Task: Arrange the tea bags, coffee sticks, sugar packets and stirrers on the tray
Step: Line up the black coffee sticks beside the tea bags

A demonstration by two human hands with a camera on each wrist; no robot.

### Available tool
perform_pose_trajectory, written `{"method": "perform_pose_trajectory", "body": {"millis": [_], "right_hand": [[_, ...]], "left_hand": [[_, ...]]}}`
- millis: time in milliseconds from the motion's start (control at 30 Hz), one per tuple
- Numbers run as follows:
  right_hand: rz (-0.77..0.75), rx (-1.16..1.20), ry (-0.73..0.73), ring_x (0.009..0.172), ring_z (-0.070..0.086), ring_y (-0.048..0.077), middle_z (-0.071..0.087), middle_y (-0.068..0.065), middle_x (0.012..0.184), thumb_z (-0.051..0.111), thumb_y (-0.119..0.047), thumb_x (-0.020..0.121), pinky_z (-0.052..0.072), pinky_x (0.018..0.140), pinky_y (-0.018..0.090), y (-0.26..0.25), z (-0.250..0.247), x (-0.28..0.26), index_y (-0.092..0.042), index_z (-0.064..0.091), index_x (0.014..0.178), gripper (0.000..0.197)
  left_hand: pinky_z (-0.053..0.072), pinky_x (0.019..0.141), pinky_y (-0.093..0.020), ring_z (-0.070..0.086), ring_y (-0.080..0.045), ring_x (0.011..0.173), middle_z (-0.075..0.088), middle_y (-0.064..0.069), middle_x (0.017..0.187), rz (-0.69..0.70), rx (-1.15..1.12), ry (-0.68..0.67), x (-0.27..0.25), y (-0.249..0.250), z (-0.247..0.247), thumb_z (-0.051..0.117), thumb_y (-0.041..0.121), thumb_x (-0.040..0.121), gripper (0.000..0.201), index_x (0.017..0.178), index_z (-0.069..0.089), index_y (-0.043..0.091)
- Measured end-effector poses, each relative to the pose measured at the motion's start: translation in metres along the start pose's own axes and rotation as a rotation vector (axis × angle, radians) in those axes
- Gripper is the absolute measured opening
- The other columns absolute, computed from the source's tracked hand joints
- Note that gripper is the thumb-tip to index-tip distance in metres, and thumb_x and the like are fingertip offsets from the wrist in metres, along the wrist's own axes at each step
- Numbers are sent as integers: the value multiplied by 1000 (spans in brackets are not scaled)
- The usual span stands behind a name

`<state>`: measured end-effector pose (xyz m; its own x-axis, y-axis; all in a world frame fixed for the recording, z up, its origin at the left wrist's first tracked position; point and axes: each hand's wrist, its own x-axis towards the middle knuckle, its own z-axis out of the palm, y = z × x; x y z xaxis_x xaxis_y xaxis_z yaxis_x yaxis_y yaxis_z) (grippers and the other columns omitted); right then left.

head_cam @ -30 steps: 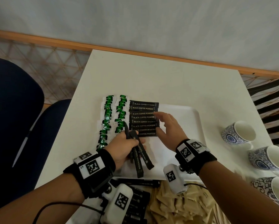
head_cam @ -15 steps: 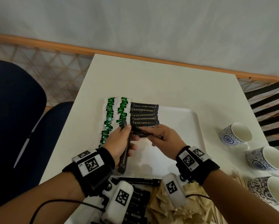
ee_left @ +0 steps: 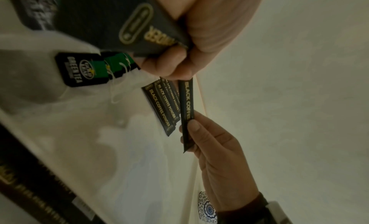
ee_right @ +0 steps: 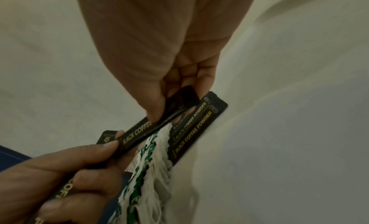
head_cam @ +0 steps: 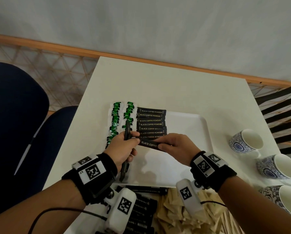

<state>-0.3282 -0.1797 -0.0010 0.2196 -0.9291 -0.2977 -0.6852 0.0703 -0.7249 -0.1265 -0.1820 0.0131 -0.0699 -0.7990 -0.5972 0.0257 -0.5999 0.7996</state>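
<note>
On the white tray [head_cam: 188, 125], seen from the head camera, two columns of green tea bags [head_cam: 115, 122] lie along its left edge, with a stacked row of black coffee sticks [head_cam: 151, 124] just right of them. Over the tray's near middle, the right hand [head_cam: 176, 146] pinches one coffee stick [head_cam: 149, 144] by its right end, while the left hand [head_cam: 122, 149] touches its left end and grips a spare stick [head_cam: 126, 149] upright in its curled fingers. Off the tray's near edge lie more black sticks [head_cam: 141, 208], tan sugar packets [head_cam: 171, 215] and wooden stirrers [head_cam: 229, 222]; three patterned cups [head_cam: 246, 141] stand to its right on the counter [head_cam: 158, 85].

The left wrist view alone reads "GREEN TEA" on a tag [ee_left: 75, 71] and shows the right thumb on the held stick [ee_left: 186, 110].

The right wrist view adds the stick's far end tucked under curled fingers [ee_right: 191, 72], above the laid row [ee_right: 193, 129].
</note>
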Motion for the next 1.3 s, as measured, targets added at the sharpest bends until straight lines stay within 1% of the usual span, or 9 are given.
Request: {"method": "perform_pose_trajectory", "body": {"millis": [100,267,367,433,567,800,1033,1200,1300], "right_hand": [[58,-6,47,90,60,7,65,-13,93,64,-20,88,41,76,8,7,-3,2,-29,72,104,20],[50,-281,11,90,55,10,58,-8,96,60,-23,88,42,84,22,12,-1,8,-30,72,104,21],[63,-349,-10,91,55,9,59,-9,98,60,-26,88,44,84,22,12,5,12,-32,71,103,20],[62,-349,11,90,54,8,58,-11,96,60,-26,88,43,82,21,11,7,16,-31,71,102,19],[39,-342,71,93,57,12,62,-9,96,65,-26,84,45,85,25,8,10,25,-31,72,100,17],[11,-364,138,93,55,14,58,-8,93,66,-29,82,47,82,29,11,14,32,-31,70,97,15],[-22,-405,157,98,51,14,50,-11,92,65,-30,84,43,83,27,14,15,32,-29,67,102,19],[-100,-153,221,87,56,10,60,-10,90,62,-33,88,49,82,30,1,17,26,-30,69,94,10],[15,33,-12,77,62,11,68,-4,85,53,-41,93,54,78,32,-20,19,18,-27,68,93,20]], "left_hand": [[31,38,-20,43,-11,52,57,-4,85,-24,-69,12,1,4,-2,52,19,96,6,96,58,16],[31,37,-21,39,-12,49,52,-3,73,-91,-264,1,3,9,-10,36,17,93,24,98,59,11],[33,38,-22,39,-14,51,47,-3,68,-96,-266,7,3,11,-11,32,8,88,29,95,60,10],[37,43,-23,42,-15,54,46,-3,67,-80,-236,13,1,13,-9,34,3,89,27,96,59,11],[46,68,-35,51,-20,65,53,-5,71,-38,-196,12,0,12,-5,45,2,93,19,92,60,14],[57,54,-33,69,-21,69,63,-11,84,-25,-190,-2,6,6,-11,50,1,95,15,103,58,10],[58,64,-40,68,-31,88,62,-13,94,-74,-258,-9,10,6,-13,40,-3,97,28,117,52,13],[55,67,-39,65,-29,88,60,-12,89,-73,-290,10,12,7,-7,37,-5,97,25,111,49,11],[57,70,-41,65,-28,84,59,-13,88,-66,-359,5,11,7,-4,37,-7,96,22,101,48,11]]}}
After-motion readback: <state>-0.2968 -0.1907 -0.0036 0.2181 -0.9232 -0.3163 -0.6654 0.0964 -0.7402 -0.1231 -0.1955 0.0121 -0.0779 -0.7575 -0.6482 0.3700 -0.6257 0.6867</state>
